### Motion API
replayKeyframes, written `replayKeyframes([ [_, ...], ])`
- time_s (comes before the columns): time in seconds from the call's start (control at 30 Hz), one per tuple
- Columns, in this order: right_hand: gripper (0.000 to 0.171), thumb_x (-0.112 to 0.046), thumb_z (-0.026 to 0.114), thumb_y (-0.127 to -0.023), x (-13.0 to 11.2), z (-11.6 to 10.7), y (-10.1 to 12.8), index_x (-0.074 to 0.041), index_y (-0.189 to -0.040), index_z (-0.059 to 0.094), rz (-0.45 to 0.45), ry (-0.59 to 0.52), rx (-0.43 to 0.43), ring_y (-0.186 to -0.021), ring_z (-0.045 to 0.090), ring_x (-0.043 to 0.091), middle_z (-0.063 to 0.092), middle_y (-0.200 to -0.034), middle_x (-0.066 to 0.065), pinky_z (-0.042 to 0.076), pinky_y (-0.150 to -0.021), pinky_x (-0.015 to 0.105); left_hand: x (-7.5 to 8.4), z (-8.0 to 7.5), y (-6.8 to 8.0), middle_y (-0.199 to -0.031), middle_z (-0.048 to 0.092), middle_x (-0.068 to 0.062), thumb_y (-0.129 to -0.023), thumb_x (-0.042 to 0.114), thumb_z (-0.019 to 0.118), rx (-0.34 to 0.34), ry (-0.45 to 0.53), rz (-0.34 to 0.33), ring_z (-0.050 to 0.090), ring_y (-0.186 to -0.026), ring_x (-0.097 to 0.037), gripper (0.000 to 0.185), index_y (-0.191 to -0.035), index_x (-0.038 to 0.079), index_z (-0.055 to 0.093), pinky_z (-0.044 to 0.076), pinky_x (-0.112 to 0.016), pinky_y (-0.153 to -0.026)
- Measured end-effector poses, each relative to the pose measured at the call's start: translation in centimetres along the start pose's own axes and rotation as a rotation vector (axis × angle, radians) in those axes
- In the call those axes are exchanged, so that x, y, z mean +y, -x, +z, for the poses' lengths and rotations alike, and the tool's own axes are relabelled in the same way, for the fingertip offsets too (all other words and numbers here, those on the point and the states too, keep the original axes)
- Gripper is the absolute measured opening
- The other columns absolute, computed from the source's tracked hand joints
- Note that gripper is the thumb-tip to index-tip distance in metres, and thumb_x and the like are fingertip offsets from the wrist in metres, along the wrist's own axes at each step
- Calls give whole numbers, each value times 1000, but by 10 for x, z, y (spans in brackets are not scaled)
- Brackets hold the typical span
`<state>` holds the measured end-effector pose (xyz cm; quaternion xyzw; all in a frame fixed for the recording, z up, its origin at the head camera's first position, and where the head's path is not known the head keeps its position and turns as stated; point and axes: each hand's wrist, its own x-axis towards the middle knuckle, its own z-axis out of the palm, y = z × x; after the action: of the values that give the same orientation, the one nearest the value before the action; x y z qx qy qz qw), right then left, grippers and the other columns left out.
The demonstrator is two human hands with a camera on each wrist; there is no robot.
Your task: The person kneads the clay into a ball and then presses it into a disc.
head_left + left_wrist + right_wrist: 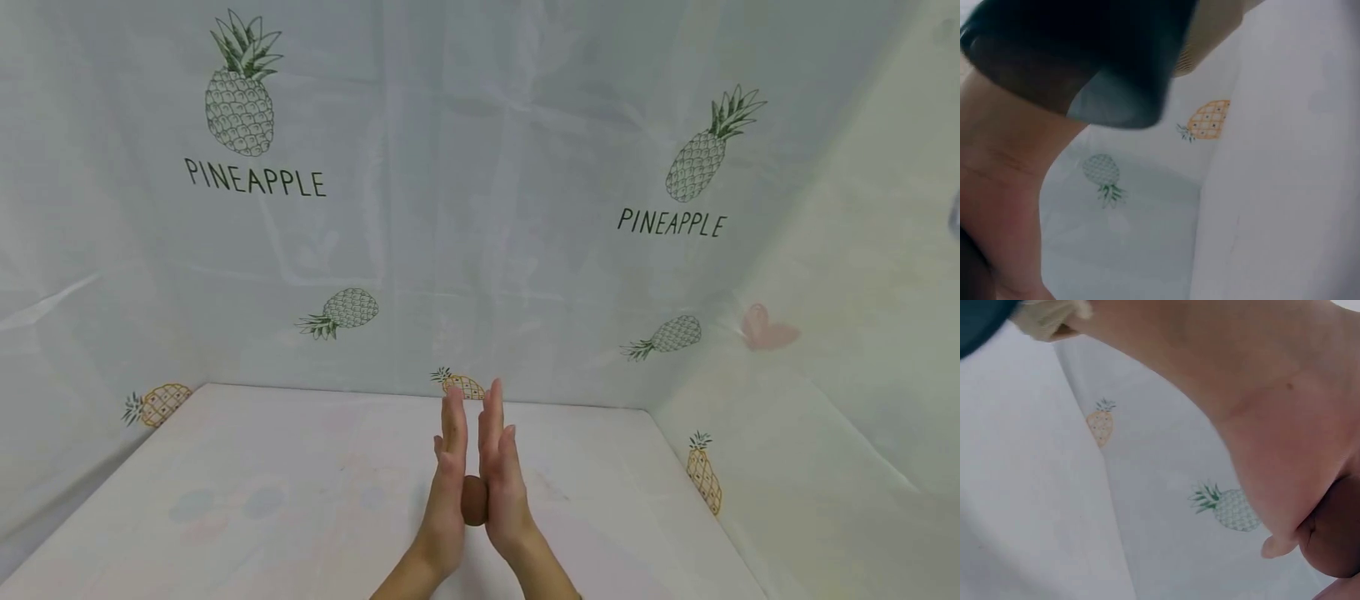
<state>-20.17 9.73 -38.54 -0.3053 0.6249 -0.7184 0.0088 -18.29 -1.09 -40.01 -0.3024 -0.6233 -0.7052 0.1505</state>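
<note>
- The left hand [444,492] and the right hand [501,479] stand upright, palm facing palm, low in the head view at about 6 o'clock, with the forearms entering from the bottom edge.
- Both hands have straight fingers pointing toward 12 o'clock; neither curls round anything, so they are flat and extended rather than clenched.
- A small brown ball [474,500], perhaps clay or dough, sits pressed between the two palms near their heels, touching both.
- The ball is held above the surface [262,500]; whether it touches the covering below cannot be told.
- In the right wrist view, a rounded brown edge of the ball [1335,540] shows at 4 o'clock against the palm.
- The left wrist view shows only the forearm and a dark blurred strap at 11 o'clock; the ball is hidden there.
- The surface is covered in pale cloth with faint coloured spots.
- Behind and to the right hangs a white curtain [480,208] printed with pineapples and the word PINEAPPLE.
</note>
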Motion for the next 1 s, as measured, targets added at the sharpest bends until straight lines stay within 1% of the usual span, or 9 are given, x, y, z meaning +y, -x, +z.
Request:
replayKeyframes([
  [0.53,58,-50,-7,-112,-4,25,6,-39,-169,-12,28,47,-77,-161,-18,11,-19,-174,-19,-20,-122,67,5,-27,-10,-176,-17,18,-110,58,-2,124,-5,-36,-20,-161,-8,62,-169,42,-8,-24,-68,-120],
  [0.57,58,-50,-8,-112,-6,26,7,-40,-169,-12,28,59,-74,-162,2,13,-19,-174,-19,-16,-123,67,4,-27,-11,-176,-18,19,-110,58,-2,123,3,-48,-21,-161,-8,61,-168,43,-8,-24,-69,-119],
  [0.63,58,-49,-9,-111,-8,25,8,-42,-168,-12,24,74,-71,-155,20,13,-21,-174,-19,-10,-123,63,0,-26,-11,-175,-19,21,-109,61,-2,126,12,-75,-23,-160,-9,61,-167,47,-9,-24,-69,-119],
  [0.7,58,-50,-10,-110,-10,23,9,-44,-168,-12,19,89,-59,-133,46,12,-21,-174,-19,6,-122,55,-3,-23,-10,-174,-20,23,-107,64,-3,121,20,-107,-23,-160,-9,60,-166,51,-9,-17,-67,-121],
  [0.77,58,-50,-10,-110,-10,19,8,-43,-168,-12,3,84,-54,-134,46,12,-22,-174,-19,4,-122,55,-5,-19,-9,-173,-19,24,-108,62,-3,109,14,-126,-23,-160,-10,59,-165,52,-8,-17,-66,-121],
  [0.8,58,-49,-10,-110,-10,17,8,-42,-168,-12,-8,81,-51,-151,28,10,-22,-174,-20,0,-123,57,-6,-16,-8,-173,-19,25,-108,61,-3,96,18,-136,-23,-160,-10,58,-165,53,-8,-17,-66,-121],
  [0.83,58,-49,-10,-110,-10,15,7,-42,-168,-12,-19,85,-43,-155,25,11,-21,-174,-21,-1,-124,59,-7,-14,-7,-173,-19,25,-109,58,-2,81,19,-141,-24,-160,-9,57,-165,53,-8,-19,-65,-121],
  [0.93,59,-49,-9,-110,-10,9,4,-40,-169,-12,-49,86,-26,-159,-23,9,-20,-174,-23,-21,-121,67,-10,-8,-4,-174,-20,23,-111,47,-1,35,16,-124,-24,-160,-9,56,-167,48,-8,-28,-63,-119],
  [1.0,59,-49,-8,-111,-10,5,3,-39,-169,-11,-55,96,-1,-161,-24,13,-18,-174,-23,-20,-121,69,-11,-5,-2,-174,-19,22,-112,44,0,15,28,-121,-23,-160,-7,56,-168,45,-8,-28,-60,-120],
])
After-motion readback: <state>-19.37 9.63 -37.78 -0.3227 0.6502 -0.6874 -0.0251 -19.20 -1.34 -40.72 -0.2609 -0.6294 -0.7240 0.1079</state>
